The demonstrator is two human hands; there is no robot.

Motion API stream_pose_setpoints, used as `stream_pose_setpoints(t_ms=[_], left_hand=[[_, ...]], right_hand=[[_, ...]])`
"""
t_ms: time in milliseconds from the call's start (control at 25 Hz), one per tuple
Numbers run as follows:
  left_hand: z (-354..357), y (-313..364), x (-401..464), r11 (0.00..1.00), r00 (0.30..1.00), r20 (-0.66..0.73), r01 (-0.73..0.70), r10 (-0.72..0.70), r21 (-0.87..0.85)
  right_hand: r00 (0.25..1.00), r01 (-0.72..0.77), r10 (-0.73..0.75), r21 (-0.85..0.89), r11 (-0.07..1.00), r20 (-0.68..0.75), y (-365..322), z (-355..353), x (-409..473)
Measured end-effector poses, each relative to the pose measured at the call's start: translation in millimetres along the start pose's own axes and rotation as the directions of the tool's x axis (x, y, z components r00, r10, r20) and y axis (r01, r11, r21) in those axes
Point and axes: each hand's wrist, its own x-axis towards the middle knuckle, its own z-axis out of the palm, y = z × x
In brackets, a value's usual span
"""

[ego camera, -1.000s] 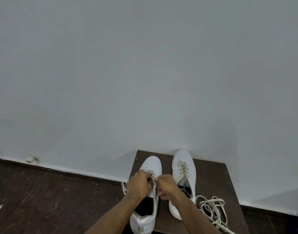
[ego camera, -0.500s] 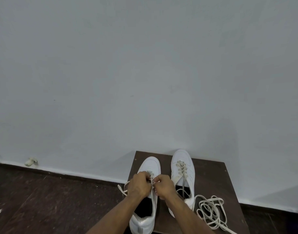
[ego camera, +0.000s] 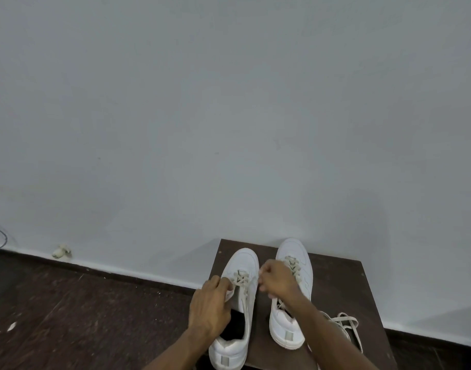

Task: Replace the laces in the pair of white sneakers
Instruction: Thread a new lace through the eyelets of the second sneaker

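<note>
Two white sneakers stand side by side on a small dark brown table (ego camera: 336, 284), toes toward the wall. The left sneaker (ego camera: 243, 259) has a beige lace (ego camera: 241, 279) crossed through its front eyelets, with a strand trailing back over the tongue. My left hand (ego camera: 210, 308) holds that sneaker's left eyelet flap. My right hand (ego camera: 277, 281) is curled between the two shoes and pinches the lace at the left sneaker's right eyelet row. The right sneaker (ego camera: 293, 248) is laced with beige lace; my right hand covers its middle.
A loose bundle of off-white laces (ego camera: 345, 323) lies on the table right of my right forearm. The table stands against a pale grey wall (ego camera: 229, 116). Dark floor (ego camera: 82, 316) lies to the left, with a small white object (ego camera: 60, 251) at the baseboard.
My hands, close together over the left sneaker's front eyelets before, have drawn apart: the left back along the flap, the right toward the right sneaker. The lace crossings now show.
</note>
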Motion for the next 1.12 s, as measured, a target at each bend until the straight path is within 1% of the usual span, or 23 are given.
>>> stream_pose_setpoints(t_ms=[40,80,120,160,240,280,320,360,480,640,720,800,880,920,960,1000,1040,1080,1120], left_hand=[[-1,-1,-5,0.996,0.998,-0.007,0.057,-0.058,-0.075],[-2,0,-7,0.980,0.992,-0.011,0.126,-0.129,-0.153],[-4,1,-7,0.961,0.983,-0.008,0.179,-0.185,-0.209],[-5,2,-6,0.951,0.977,0.001,0.209,-0.214,-0.229],[-8,5,-2,0.941,0.968,0.021,0.247,-0.249,-0.232],[-9,6,1,0.939,0.964,0.035,0.266,-0.265,-0.216],[-10,6,2,0.939,0.960,0.044,0.281,-0.278,-0.197],[-11,6,4,0.938,0.955,0.058,0.296,-0.291,-0.181],[-10,4,6,0.928,0.942,0.107,0.331,-0.317,-0.168],[-8,4,8,0.917,0.936,0.123,0.348,-0.329,-0.195],[-8,2,8,0.918,0.940,0.121,0.339,-0.320,-0.205],[-7,0,10,0.920,0.941,0.126,0.335,-0.315,-0.205],[-3,-2,13,0.914,0.938,0.147,0.340,-0.314,-0.222],[0,-3,14,0.906,0.937,0.157,0.343,-0.312,-0.247],[3,-4,13,0.892,0.935,0.169,0.350,-0.313,-0.286],[5,-4,13,0.868,0.931,0.178,0.361,-0.317,-0.341],[6,-5,12,0.829,0.925,0.185,0.379,-0.331,-0.413],[7,-6,12,0.773,0.915,0.191,0.403,-0.357,-0.490],[7,-7,11,0.710,0.900,0.195,0.429,-0.390,-0.558]], right_hand=[[0.999,-0.031,0.028,0.192,0.981,0.016,-5,-14,-5],[0.999,-0.045,0.034,0.366,0.929,0.037,-12,-28,-11],[0.999,-0.036,0.015,0.494,0.869,0.047,-21,-40,-16],[0.999,-0.022,-0.009,0.600,0.800,0.049,-31,-52,-20],[0.999,0.022,-0.038,0.783,0.621,0.002,-53,-72,-26],[0.997,0.071,-0.053,0.844,0.532,-0.051,-65,-83,-28],[0.991,0.137,-0.071,0.874,0.465,-0.117,-78,-96,-31],[0.978,0.209,-0.090,0.876,0.434,-0.189,-92,-111,-36],[0.906,0.422,-0.206,0.793,0.440,-0.369,-127,-161,-57],[0.780,0.625,-0.353,0.617,0.478,-0.516,-166,-212,-79],[0.694,0.714,-0.405,0.499,0.491,-0.595,-187,-230,-90],[0.579,0.799,-0.459,0.358,0.483,-0.673,-204,-253,-107],[0.463,0.846,-0.513,0.188,0.499,-0.722,-217,-272,-120],[0.422,0.852,-0.545,0.110,0.512,-0.724,-220,-274,-120],[0.407,0.843,-0.571,0.053,0.535,-0.713,-219,-267,-116],[0.427,0.826,-0.601,0.022,0.563,-0.676,-213,-250,-108],[0.507,0.788,-0.623,0.027,0.615,-0.596,-199,-225,-96],[0.633,0.714,-0.609,0.058,0.697,-0.479,-179,-193,-83],[0.766,0.607,-0.549,0.094,0.789,-0.335,-152,-157,-69]])
